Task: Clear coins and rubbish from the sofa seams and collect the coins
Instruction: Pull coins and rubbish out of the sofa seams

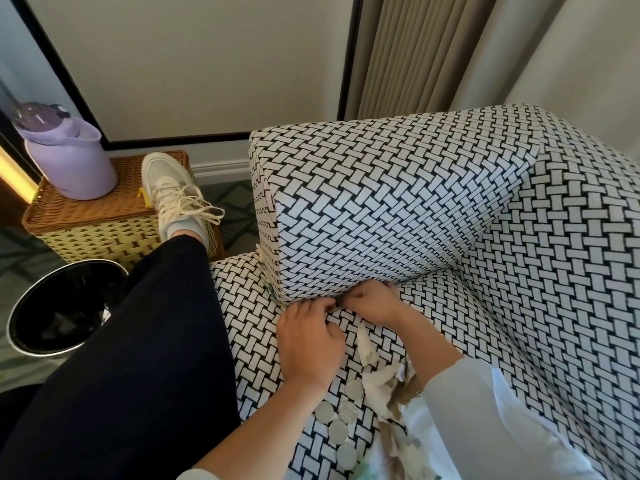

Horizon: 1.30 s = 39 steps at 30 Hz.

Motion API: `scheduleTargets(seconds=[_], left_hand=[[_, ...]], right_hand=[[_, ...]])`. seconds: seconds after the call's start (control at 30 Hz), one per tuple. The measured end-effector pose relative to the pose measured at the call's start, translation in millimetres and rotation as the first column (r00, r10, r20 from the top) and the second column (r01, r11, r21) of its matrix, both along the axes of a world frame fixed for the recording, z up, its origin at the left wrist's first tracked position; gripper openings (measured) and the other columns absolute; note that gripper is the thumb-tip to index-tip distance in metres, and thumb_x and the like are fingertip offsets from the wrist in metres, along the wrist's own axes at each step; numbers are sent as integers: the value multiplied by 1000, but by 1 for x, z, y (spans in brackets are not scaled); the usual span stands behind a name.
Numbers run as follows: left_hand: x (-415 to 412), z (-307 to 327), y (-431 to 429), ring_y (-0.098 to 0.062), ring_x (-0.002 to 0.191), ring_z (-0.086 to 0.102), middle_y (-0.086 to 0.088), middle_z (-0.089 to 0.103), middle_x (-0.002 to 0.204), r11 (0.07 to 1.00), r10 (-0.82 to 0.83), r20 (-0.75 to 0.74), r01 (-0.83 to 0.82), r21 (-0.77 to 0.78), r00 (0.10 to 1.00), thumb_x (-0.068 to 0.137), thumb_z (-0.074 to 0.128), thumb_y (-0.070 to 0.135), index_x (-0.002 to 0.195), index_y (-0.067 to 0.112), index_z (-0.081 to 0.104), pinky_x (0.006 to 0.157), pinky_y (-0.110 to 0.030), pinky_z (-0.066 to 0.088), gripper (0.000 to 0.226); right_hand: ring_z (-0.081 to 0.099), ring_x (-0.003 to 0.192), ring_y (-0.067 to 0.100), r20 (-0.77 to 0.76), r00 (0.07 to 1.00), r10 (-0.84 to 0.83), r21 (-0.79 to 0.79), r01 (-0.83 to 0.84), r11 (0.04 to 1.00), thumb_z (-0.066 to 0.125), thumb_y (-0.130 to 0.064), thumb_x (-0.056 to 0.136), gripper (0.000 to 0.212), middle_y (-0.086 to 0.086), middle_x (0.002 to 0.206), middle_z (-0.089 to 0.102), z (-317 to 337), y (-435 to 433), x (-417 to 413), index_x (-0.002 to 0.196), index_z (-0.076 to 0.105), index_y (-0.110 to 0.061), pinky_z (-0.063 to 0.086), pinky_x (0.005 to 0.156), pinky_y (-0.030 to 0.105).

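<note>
At the seam (334,304) under the sofa arm (381,209), left hand (308,341) and right hand (374,303) meet, fingers dug in, grip unclear; coins (341,424) sit loose on the seat (252,323) beside rubbish (377,382), so the sleeve (485,410) could sweep them off.

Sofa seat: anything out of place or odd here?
Yes. Several coins lie loose on the seat beside crumpled tissue. A small greenish scrap pokes out between the seat and the armrest, at its front corner. A shoe rests on the basket lid.
</note>
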State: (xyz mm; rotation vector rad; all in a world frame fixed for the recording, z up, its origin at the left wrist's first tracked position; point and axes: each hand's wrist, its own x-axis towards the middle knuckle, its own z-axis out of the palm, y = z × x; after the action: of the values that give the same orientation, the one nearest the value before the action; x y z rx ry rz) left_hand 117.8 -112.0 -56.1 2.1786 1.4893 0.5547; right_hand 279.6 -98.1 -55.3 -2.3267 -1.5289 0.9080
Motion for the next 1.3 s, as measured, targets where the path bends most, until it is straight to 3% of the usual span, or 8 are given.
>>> scheduleTargets(seconds=[0.1,0.2,0.3,0.4,0.63,0.97,1.17,1.3], left_hand=[[0,0,0,-6,116,49,16,62,117,1000,5,23,-5,0,1000,83,56,21,120,30,59,110,-33,34,38],[0,0,0,-7,119,47,15,60,120,1000,-4,-5,4,18,1000,83,54,22,125,30,56,111,-34,33,42],[0,-1,-1,-10,120,46,13,59,123,999,-12,-45,14,40,999,83,52,23,130,29,57,110,-35,33,47],[1,0,-1,-12,111,48,12,61,112,999,-13,-76,17,50,997,83,50,24,129,31,60,105,-33,36,47],[1,-1,-4,-7,111,50,16,63,113,999,4,-27,-2,53,1000,85,51,23,114,31,67,106,-29,35,34],[-3,5,-3,-7,103,52,16,66,101,1000,6,88,-6,4,996,82,59,16,107,29,65,103,-31,38,29],[-3,7,-3,-6,99,51,18,63,98,999,43,173,-38,-34,984,77,63,10,103,29,62,97,-33,43,32],[-6,9,-3,-7,96,54,19,61,94,998,47,247,-38,-42,968,78,65,7,102,26,63,92,-37,48,31]], right_hand=[[59,84,8,-11,1000,-25,7,25,1000,52,-38,90,34,1,67,67,-2,-1,2,88,76,-14,5,114,48],[58,88,8,-15,999,-38,-7,38,999,54,-38,87,30,-7,66,63,2,1,-1,85,75,-17,6,114,48],[46,122,19,61,998,9,-101,-3,995,48,-41,88,28,-5,108,65,10,7,-4,99,69,-27,9,114,47],[36,135,20,81,991,102,-217,-83,973,41,-41,92,38,-3,136,55,15,11,-5,124,58,-31,8,116,47],[50,111,16,46,999,10,-48,-8,999,50,-39,90,29,-7,100,71,2,2,-3,85,75,-25,9,111,44],[56,106,10,37,999,27,36,-28,999,48,-39,94,28,-12,95,74,3,-7,-6,98,76,-37,8,111,41],[59,87,10,173,985,-6,148,-20,989,47,-33,95,30,-14,65,64,4,-18,-20,87,75,-35,18,112,37],[61,93,11,201,979,-34,231,-14,973,47,-29,96,29,-14,87,73,7,-24,-28,95,75,-36,24,111,34]])
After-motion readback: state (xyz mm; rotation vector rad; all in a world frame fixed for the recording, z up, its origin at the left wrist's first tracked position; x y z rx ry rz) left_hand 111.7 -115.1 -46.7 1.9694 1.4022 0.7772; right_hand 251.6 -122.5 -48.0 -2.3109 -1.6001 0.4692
